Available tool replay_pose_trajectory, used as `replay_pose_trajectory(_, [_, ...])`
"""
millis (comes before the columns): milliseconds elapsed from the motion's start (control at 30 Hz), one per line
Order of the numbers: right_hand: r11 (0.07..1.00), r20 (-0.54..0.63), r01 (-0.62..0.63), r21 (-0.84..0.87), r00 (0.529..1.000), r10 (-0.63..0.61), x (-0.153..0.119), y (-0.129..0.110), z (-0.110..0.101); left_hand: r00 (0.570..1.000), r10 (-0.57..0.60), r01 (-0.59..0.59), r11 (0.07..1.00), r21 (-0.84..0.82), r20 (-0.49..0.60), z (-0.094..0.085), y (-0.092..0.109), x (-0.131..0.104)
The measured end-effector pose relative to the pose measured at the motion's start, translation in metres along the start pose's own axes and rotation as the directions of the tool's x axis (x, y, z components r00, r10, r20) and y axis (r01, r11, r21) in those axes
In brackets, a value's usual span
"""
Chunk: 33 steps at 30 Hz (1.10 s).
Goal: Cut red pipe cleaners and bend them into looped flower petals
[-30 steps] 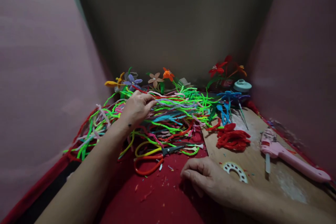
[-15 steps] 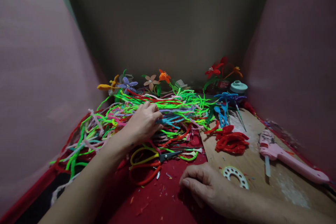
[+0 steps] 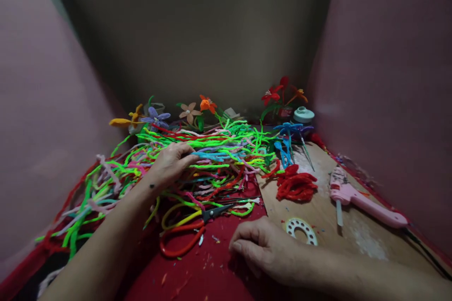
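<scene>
Reaching into a heap of coloured pipe cleaners (image 3: 226, 137), my left hand (image 3: 172, 162) has its thumb and forefinger closed at the left end of the light-blue pipe cleaners (image 3: 215, 155). How many of them lie in the pinch I cannot make out. My right hand (image 3: 259, 244) rests on the red cloth (image 3: 212, 273), fingers curled in, with nothing visible in them. Between the hands lie scissors (image 3: 183, 240) with one yellow and one red handle loop, blades pointing right. A white ring with holes (image 3: 301, 231) lies just beyond my right hand.
On the wooden board (image 3: 356, 216) lie a pink glue gun (image 3: 367, 204) with its cord and a bundle of red pipe cleaners (image 3: 296, 186). Blue flowers (image 3: 287, 128) on stems stand behind. More pipe-cleaner flowers (image 3: 189, 112) and a pale-blue round container (image 3: 303, 114) line the back.
The view has swung a little, so everything sits further left. My left hand has turned from knuckles-up in the heap to a pinch at the blue pipe cleaners. My right hand stays curled.
</scene>
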State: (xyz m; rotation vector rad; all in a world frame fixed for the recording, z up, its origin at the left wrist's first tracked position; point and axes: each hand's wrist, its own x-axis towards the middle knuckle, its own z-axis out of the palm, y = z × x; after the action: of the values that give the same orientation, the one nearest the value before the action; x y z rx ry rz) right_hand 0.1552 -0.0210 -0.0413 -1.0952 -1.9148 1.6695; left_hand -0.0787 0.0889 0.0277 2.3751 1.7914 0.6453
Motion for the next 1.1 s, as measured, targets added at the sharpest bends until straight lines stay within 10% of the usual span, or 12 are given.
replay_pose_trajectory(367, [0.997, 0.008, -0.055, 0.061, 0.998, 0.055, 0.0, -0.001, 0.004, 0.959, 0.227, -0.264, 0.931, 0.251, 0.167, 0.001, 0.008, -0.01])
replay_pose_trajectory(567, [0.999, -0.002, -0.038, 0.017, 0.999, 0.038, 0.004, 0.003, 0.005, 0.951, 0.306, -0.301, 0.881, 0.364, 0.045, 0.003, 0.027, -0.021])
replay_pose_trajectory(1100, [1.0, -0.014, -0.009, -0.012, 1.0, 0.009, 0.001, 0.003, 0.005, 0.963, 0.234, -0.261, 0.932, 0.252, 0.131, 0.002, 0.018, -0.026])
